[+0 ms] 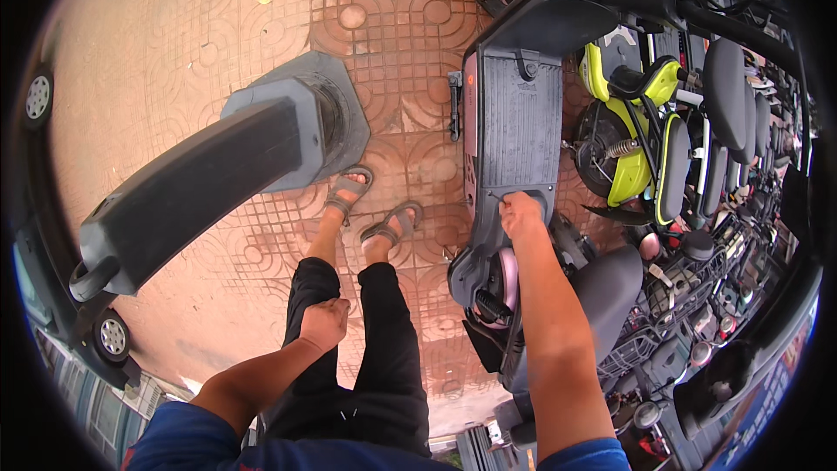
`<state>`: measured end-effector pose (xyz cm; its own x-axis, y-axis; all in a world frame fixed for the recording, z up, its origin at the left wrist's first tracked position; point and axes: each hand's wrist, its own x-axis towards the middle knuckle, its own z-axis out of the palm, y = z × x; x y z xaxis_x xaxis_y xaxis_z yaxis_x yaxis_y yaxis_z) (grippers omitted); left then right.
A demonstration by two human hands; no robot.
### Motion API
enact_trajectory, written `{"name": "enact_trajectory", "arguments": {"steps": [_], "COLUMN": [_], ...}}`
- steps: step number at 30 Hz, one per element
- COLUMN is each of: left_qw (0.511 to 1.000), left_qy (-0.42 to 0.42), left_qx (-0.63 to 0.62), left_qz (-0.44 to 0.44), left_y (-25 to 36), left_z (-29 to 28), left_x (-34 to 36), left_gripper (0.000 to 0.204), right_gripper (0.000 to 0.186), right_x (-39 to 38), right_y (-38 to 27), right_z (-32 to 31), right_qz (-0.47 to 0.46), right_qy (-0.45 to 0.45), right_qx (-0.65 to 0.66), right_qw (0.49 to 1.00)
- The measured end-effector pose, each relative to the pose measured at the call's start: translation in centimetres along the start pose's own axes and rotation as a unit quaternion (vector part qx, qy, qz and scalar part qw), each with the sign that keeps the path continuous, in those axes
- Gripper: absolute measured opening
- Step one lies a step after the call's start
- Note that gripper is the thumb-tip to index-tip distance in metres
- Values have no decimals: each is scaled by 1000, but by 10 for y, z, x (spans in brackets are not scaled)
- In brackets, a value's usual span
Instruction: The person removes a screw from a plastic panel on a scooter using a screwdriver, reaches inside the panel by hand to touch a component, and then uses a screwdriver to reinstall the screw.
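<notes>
My right hand (521,214) reaches down to the rear end of the footboard (521,135) of a parked electric scooter. Its fingers are pinched together at the dark panel just below the seat (606,301); what they grip is too small to make out. A pink body panel (503,283) and a folded-out side stand (455,105) belong to the same scooter. Over my bent leg, my left hand (324,323) is curled into a loose fist, with nothing seen sticking out of it. My sandalled feet stand on the paving to the scooter's left.
On the left, a tall dark bollard-like post (205,183) rises from a grey octagonal base (344,113). A yellow-green scooter (632,153) stands close on the right, with several more two-wheelers beyond it. Cars with visible wheels (112,337) line the far left. Red patterned paving (401,44) lies underfoot.
</notes>
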<state>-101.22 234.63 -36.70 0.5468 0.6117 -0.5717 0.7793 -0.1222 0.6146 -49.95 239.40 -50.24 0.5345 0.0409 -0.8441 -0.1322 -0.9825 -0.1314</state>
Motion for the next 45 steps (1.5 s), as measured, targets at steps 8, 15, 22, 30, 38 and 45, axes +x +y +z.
{"name": "enact_trajectory", "arguments": {"steps": [8, 15, 22, 30, 38, 45], "left_qw": [1000, 1000, 999, 1000, 999, 1000], "left_qy": [24, -7, 24, 7, 22, 16], "left_qx": [-16, -1, -21, -19, -33, -21], "left_qz": [-4, -6, 4, -8, -3, -6], "left_y": [2, -2, 0, 0, -5, -6], "left_z": [-9, -6, -10, -12, -4, -7], "left_x": [2, 2, 5, 6, 4, 2], "left_gripper": [12, 9, 11, 9, 8, 7], "right_gripper": [17, 18, 19, 22, 33, 17], "right_x": [-29, -14, -40, -53, -45, -67], "right_y": [-7, -9, -25, -18, 14, -7], "right_z": [-14, -20, 2, 10, -1, 4], "right_qz": [-219, 178, -101, -267, -214, -308], "right_qy": [47, -57, 50, 174, 186, 142], "right_qx": [-405, 211, -206, -541, -346, -469], "right_qw": [887, 959, 972, 778, 894, 815]}}
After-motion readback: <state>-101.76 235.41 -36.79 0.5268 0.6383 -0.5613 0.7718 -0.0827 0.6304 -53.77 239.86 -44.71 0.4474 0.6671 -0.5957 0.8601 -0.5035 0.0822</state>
